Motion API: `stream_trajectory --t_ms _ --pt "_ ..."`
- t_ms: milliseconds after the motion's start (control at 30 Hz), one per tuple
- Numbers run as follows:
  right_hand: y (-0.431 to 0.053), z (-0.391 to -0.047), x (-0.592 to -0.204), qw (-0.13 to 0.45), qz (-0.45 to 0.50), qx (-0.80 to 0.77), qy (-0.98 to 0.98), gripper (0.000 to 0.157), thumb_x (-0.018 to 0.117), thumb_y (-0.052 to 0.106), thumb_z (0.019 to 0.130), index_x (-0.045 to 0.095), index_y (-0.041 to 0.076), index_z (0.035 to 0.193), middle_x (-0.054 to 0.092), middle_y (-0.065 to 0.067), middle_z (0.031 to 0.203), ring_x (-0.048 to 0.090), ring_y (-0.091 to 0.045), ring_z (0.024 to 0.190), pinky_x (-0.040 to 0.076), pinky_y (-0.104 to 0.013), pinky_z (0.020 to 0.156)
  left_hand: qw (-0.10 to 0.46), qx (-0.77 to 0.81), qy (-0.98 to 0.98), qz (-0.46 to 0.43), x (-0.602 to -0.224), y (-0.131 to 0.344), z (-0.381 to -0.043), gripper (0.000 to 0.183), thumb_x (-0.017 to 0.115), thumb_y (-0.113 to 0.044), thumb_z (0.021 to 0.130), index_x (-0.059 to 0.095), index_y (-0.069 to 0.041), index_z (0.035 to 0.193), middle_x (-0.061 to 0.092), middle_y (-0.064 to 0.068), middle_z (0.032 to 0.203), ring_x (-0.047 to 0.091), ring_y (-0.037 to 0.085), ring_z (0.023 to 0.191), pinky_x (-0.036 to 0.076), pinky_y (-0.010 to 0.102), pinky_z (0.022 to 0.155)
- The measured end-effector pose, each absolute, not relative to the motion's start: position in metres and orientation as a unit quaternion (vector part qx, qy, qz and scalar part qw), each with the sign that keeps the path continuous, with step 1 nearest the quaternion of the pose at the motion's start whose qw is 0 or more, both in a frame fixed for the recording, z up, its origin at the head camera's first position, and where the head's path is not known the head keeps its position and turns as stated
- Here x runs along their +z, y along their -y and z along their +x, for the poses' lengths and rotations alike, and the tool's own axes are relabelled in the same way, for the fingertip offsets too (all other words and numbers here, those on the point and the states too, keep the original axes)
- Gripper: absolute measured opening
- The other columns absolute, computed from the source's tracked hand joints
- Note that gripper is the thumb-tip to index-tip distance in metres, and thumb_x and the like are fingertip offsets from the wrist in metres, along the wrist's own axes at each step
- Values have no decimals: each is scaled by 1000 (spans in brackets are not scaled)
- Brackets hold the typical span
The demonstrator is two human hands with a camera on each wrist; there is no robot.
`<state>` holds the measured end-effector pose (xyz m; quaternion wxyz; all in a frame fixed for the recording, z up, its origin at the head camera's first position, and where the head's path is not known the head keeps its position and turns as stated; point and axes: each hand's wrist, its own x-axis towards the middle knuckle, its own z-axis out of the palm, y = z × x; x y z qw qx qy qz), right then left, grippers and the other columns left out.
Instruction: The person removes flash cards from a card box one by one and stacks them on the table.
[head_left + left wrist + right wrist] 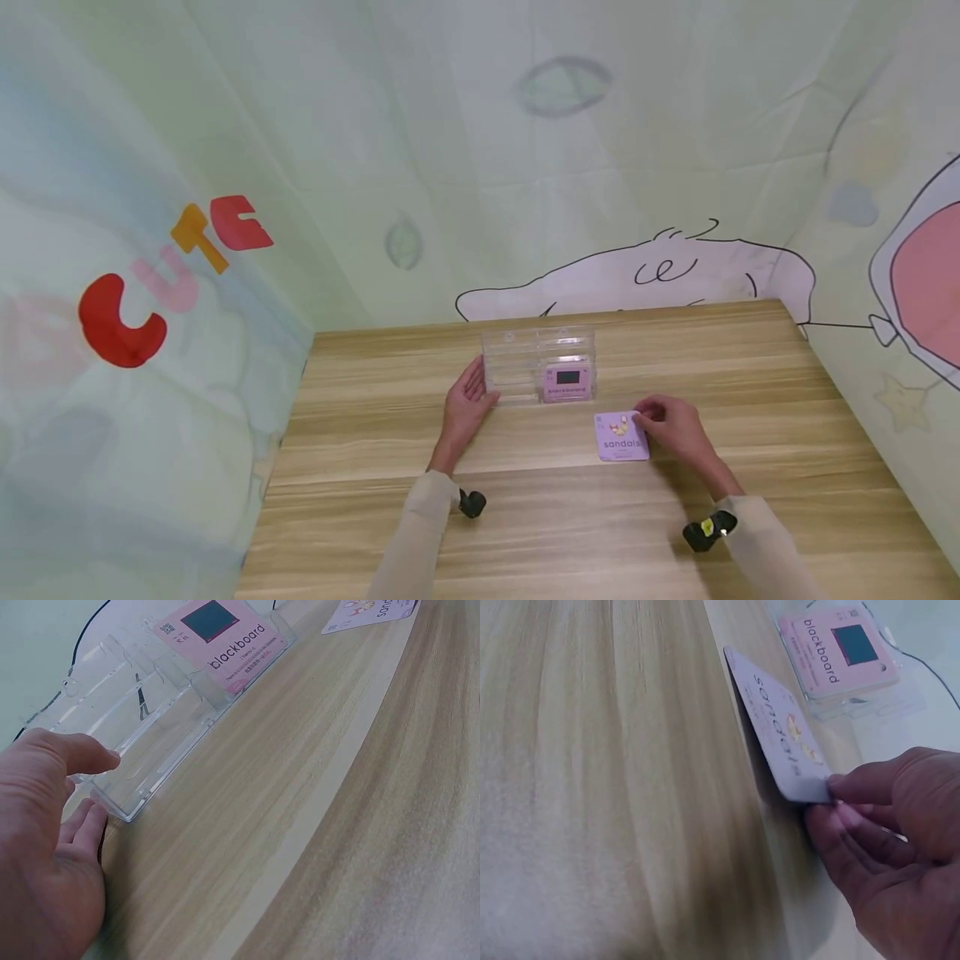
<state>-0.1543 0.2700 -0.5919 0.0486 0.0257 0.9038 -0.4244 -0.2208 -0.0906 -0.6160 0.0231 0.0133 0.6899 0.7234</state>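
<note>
A clear plastic card rack [512, 367] stands toward the back of the wooden table. Its lower right pocket holds a pink card [567, 383] printed "blackboard". My left hand [467, 408] grips the rack's left end, thumb in front and the other fingers along the side. In the left wrist view, the thumb [90, 754] reaches over the front of the rack's tiers. To the right, my right hand [678, 429] pinches a light purple card [621, 436] marked "sandals" by its right edge. The right wrist view shows that card [776, 735] tilted just above the tabletop, with a shadow beneath it.
The wood-grain table [360, 500] meets a pale printed cloth backdrop [360, 208] at its back edge. More of this cloth hangs along both sides. Small black cameras [472, 503] are strapped to both wrists.
</note>
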Motion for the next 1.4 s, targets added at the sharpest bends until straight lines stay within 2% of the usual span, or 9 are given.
stream_trajectory --t_ms 267,433,1100,1400 --pt "-267 -156 -583 65 17 -389 -919 11 73 3 93 72 -4 101 69 -9 87 63 -23 81 54 -30 66 22 727 -686 14 -616 91 -221 73 69 13 91 39 3 156 42 23 159 40 34 147 37 37 120" --pt "-266 -158 -584 73 18 -377 -923 10 72 4 95 72 -3 103 69 -11 92 63 -24 82 55 -31 66 21 725 -688 17 -616 91 -221 72 68 14 91 39 4 156 43 24 158 41 34 147 38 37 120" --pt "-264 -161 -582 76 9 -366 -927 17 74 11 96 70 -2 106 70 -12 94 64 -25 84 56 -33 68 25 731 -682 15 -615 91 -221 72 67 14 91 38 4 157 41 23 159 39 32 148 36 35 121" --pt "-265 -166 -578 52 11 -390 -919 28 73 18 98 68 -1 119 72 -16 106 69 -34 99 62 -49 83 25 733 -679 18 -617 91 -222 72 67 15 90 38 6 156 42 26 158 40 36 147 37 36 120"
